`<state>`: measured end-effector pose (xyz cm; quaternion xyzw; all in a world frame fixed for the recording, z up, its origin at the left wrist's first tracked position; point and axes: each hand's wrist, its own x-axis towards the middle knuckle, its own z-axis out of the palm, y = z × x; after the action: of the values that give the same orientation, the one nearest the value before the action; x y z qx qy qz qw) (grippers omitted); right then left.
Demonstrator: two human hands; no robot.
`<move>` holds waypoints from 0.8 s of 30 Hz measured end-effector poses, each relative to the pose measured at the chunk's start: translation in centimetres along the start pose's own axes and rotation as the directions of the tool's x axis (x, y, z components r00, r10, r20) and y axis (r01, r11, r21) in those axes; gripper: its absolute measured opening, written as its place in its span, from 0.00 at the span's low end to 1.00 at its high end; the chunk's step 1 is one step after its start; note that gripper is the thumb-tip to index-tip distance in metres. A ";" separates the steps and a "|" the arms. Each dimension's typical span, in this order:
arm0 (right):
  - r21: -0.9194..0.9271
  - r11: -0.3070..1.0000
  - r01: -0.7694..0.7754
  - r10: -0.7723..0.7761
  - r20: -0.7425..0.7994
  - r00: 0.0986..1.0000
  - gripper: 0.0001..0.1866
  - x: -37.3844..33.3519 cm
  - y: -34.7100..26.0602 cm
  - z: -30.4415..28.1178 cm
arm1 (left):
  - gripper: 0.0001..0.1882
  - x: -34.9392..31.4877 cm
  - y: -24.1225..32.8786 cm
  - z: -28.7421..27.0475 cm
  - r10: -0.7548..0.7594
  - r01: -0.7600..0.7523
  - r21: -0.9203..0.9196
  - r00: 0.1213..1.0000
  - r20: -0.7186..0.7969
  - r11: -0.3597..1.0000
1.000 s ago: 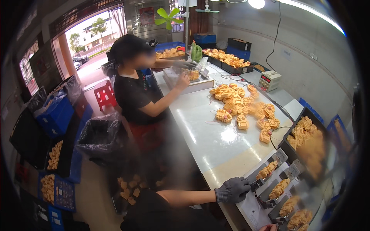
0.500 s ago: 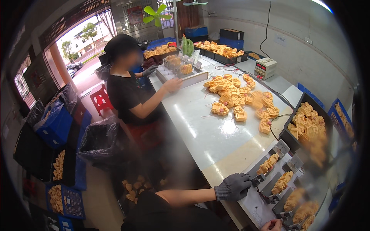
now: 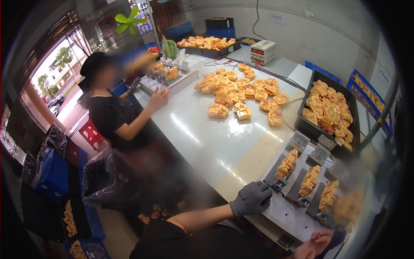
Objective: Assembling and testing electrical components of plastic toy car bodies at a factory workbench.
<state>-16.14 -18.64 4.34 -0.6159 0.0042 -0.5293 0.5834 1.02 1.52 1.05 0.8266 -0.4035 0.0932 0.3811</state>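
My left hand (image 3: 252, 198), in a grey knit glove, rests curled at the near left corner of a white test fixture (image 3: 282, 219). Its fingers bend over beside a small black clamp (image 3: 279, 184); whatever they grip is hidden. My bare right hand (image 3: 317, 244) is at the fixture's near right edge, fingers loosely bent and partly apart, with nothing visible in them. Yellow plastic housings sit in a row of dark holders: one (image 3: 287, 164) at the left, another (image 3: 309, 180) beside it, a third (image 3: 328, 196) further right. Those beyond are blurred.
Behind the fixture stands a black crate (image 3: 302, 113) full of yellow housings. A loose pile of housings (image 3: 235, 91) covers the table's middle, near a power supply (image 3: 263, 52) with wires. At left, a co-worker (image 3: 114, 103) handles another fixture (image 3: 189, 81).
The view has turned right, so the scene sits further left. My right hand shows more fully at the fixture's right edge. My left hand stays at the fixture's corner.
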 end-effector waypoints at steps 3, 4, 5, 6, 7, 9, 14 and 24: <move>0.542 0.733 -0.411 0.292 0.296 0.910 0.26 0.7 -0.7 5.1 | 0.07 -0.2 -0.3 0.4 0.024 -0.024 0.079 1.000 -0.007 0.997; 0.418 0.706 -0.571 0.400 0.430 0.809 0.24 1.6 -1.6 7.4 | 0.07 -0.3 -0.3 0.4 0.013 -0.011 0.100 1.000 -0.018 0.995; 0.261 0.709 -0.655 0.462 0.529 0.712 0.20 2.3 -2.9 9.7 | 0.07 0.0 -0.2 0.2 0.026 -0.025 0.078 0.999 -0.021 0.997; -0.092 0.861 -0.500 0.406 0.718 0.566 0.18 3.6 -2.8 11.1 | 0.07 0.0 -0.3 -0.3 0.015 -0.013 0.065 0.999 -0.031 0.998; -0.205 0.969 -0.140 0.248 0.764 0.596 0.16 4.3 -3.1 12.9 | 0.08 0.3 -0.3 -0.7 0.037 -0.039 -0.170 0.999 -0.015 0.985; -0.151 0.933 0.327 -0.016 0.888 0.459 0.17 5.4 -5.2 16.5 | 0.09 -0.5 -0.6 -1.7 0.005 0.007 -0.387 1.000 0.028 0.922; -0.131 0.924 0.359 -0.003 0.937 0.350 0.18 6.0 -12.6 19.0 | 0.11 -0.2 -2.0 -0.3 0.074 -0.075 -0.007 0.992 -0.104 0.997; -0.421 0.814 0.401 0.173 0.834 0.523 0.19 3.8 -17.7 16.8 | 0.05 0.1 -0.5 1.1 0.074 -0.063 0.081 0.987 -0.140 0.995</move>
<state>-14.26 -3.37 23.69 -0.9348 -0.1638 -0.1759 0.2613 1.24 0.87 0.04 0.8174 -0.3994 0.1806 0.3737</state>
